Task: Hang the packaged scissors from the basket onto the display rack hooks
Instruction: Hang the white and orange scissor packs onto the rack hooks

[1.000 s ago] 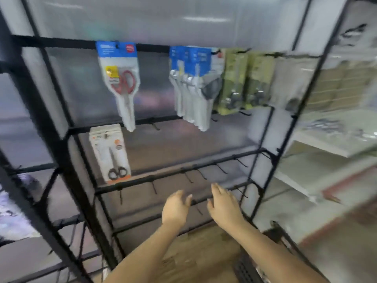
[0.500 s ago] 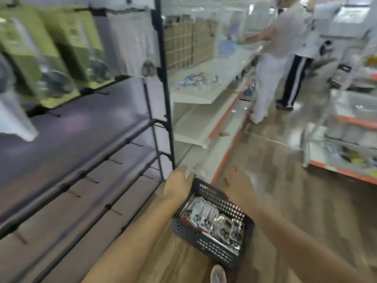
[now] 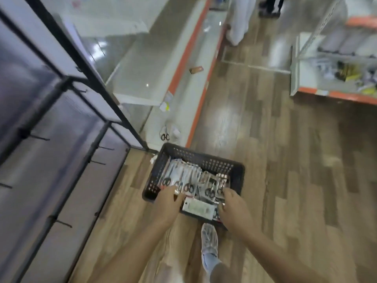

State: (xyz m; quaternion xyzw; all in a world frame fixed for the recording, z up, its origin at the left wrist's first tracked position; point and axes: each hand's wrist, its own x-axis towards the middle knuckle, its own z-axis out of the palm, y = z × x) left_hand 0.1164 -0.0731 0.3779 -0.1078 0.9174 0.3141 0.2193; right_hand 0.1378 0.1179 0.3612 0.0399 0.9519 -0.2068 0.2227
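We reach both hands into the black basket on the wood floor, our left hand and right hand each curled onto the packaged scissors heaped inside, a white pack lying between them. The display rack with its bare hooks stands to our left, a loose pair of scissors lies on the shelf base beyond the basket, and our shoe is just below it. Any print on the packs is too blurred to read.
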